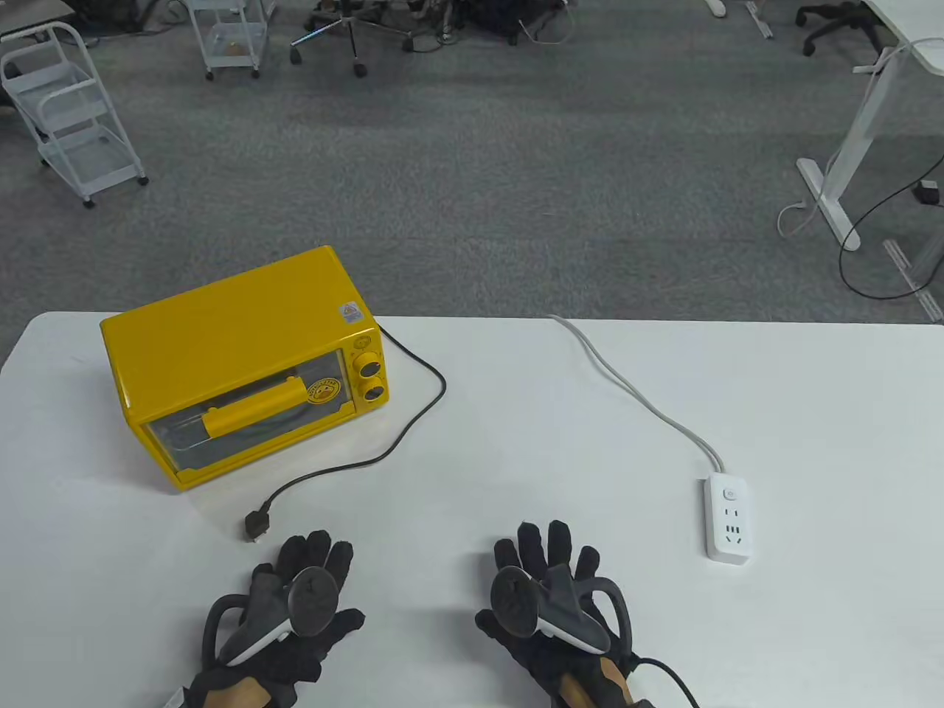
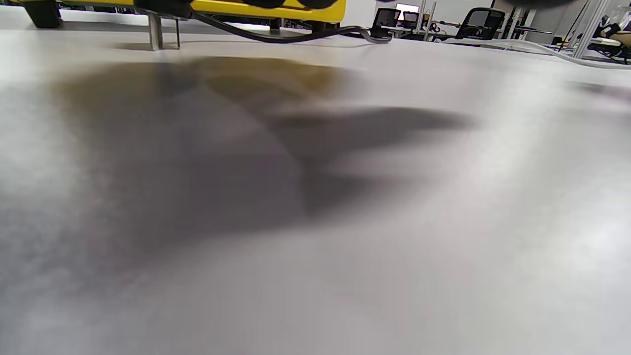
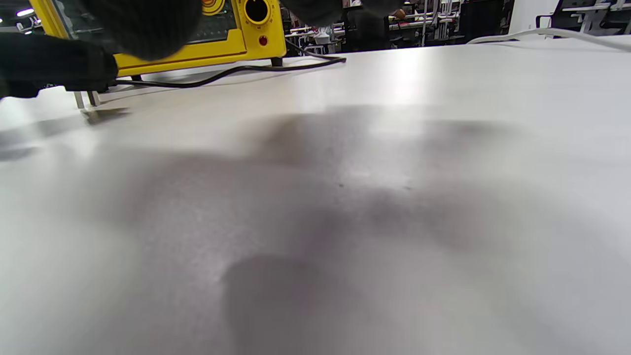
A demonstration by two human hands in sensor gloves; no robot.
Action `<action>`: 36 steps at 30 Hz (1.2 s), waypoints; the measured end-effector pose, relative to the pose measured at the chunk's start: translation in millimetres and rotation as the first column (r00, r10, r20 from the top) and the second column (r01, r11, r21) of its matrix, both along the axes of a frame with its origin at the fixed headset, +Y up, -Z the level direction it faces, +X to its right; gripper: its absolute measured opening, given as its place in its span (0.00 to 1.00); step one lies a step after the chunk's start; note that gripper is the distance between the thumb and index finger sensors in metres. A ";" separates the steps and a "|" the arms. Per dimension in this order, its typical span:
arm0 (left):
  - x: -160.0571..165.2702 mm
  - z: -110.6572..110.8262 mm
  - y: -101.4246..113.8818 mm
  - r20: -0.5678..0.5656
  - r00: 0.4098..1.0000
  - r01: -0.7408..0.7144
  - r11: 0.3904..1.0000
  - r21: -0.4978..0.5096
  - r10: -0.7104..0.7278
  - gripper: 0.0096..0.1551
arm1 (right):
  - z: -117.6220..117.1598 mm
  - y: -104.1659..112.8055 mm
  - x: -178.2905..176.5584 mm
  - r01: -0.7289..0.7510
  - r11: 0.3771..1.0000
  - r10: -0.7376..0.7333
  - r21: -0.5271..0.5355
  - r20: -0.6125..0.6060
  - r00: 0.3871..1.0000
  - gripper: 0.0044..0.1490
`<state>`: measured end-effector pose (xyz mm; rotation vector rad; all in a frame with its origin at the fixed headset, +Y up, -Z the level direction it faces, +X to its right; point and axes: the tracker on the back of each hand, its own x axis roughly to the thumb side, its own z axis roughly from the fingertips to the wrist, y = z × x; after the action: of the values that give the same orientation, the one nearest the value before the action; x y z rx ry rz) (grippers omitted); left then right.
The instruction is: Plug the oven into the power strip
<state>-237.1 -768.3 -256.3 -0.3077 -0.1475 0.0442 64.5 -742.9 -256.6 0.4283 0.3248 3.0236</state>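
A yellow toaster oven (image 1: 243, 365) stands at the table's left, door facing me; it also shows in the right wrist view (image 3: 231, 29). Its black cord (image 1: 402, 435) curves to a black plug (image 1: 257, 525) lying loose on the table, prongs toward me; the prongs show in the left wrist view (image 2: 155, 32). A white power strip (image 1: 728, 518) lies at the right with a white cable (image 1: 634, 391) running off the far edge. My left hand (image 1: 313, 564) rests flat just right of the plug, holding nothing. My right hand (image 1: 549, 557) rests flat, left of the strip, holding nothing.
The white table (image 1: 516, 413) ends at its far edge behind the oven. Beyond lie grey carpet, white wire carts (image 1: 70, 110) and a desk leg (image 1: 833, 184).
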 end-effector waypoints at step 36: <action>-3.8 -1.7 5.0 0.039 0.999 -0.010 1.000 0.004 0.009 0.55 | -117.9 9.3 212.3 -0.111 0.994 0.101 -0.023 0.627 0.772 0.49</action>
<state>-241.0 -763.4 -258.0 -0.3040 -0.1878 0.0473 276.8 -733.6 -374.6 -0.6290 0.2739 3.0416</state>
